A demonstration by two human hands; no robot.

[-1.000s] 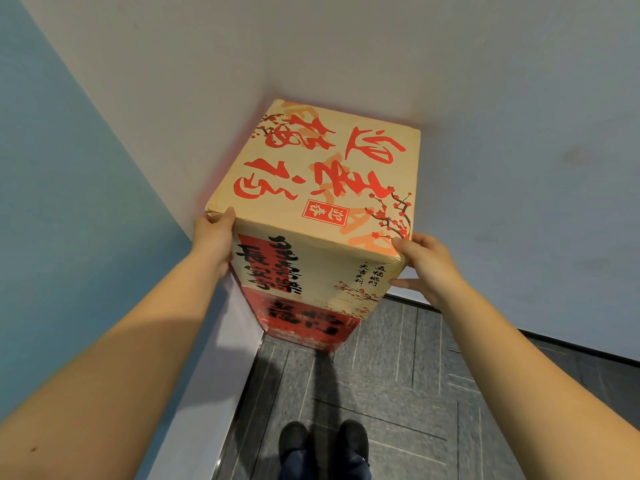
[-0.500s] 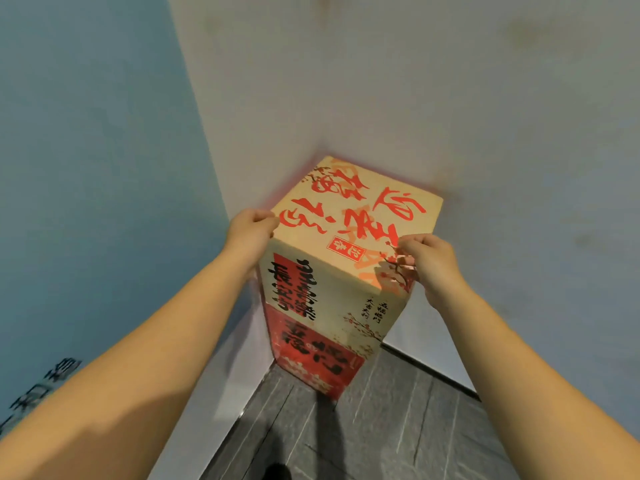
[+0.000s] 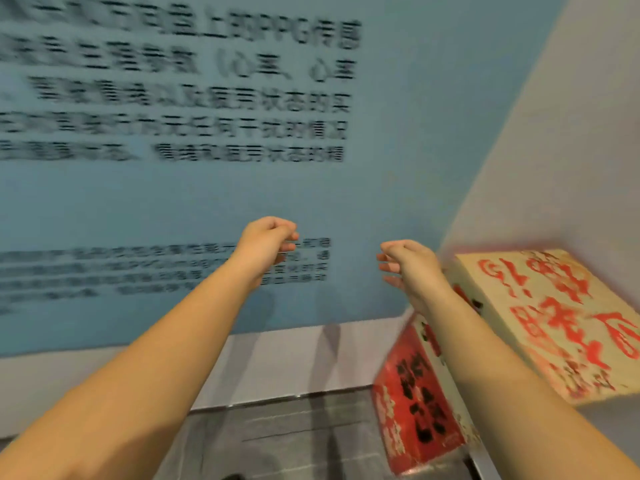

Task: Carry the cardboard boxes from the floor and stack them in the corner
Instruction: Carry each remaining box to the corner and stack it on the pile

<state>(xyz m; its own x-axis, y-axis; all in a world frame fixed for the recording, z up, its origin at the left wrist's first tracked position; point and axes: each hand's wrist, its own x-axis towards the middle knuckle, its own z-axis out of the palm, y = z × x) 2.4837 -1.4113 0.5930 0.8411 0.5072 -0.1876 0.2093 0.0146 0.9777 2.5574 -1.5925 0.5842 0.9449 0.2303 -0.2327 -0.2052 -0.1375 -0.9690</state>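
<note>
A tall stack of cardboard boxes stands in the corner at the right. The top box (image 3: 554,317) is beige with red brush lettering on its lid, and a red box (image 3: 415,403) with black characters sits under it. My left hand (image 3: 268,242) hangs in the air in front of the blue wall, fingers loosely curled, holding nothing. My right hand (image 3: 410,263) is raised just left of the top box, fingers relaxed and apart from the cardboard. My right forearm crosses in front of the stack's left side.
A blue wall (image 3: 173,195) with blurred black printed text fills the left and centre. A pale wall (image 3: 571,150) meets it at the corner. A white baseboard (image 3: 277,362) runs along the bottom above grey floor tiles (image 3: 294,438).
Both hands have let go of the top box and drawn back. My view has swung left, so the stack now sits at the right edge.
</note>
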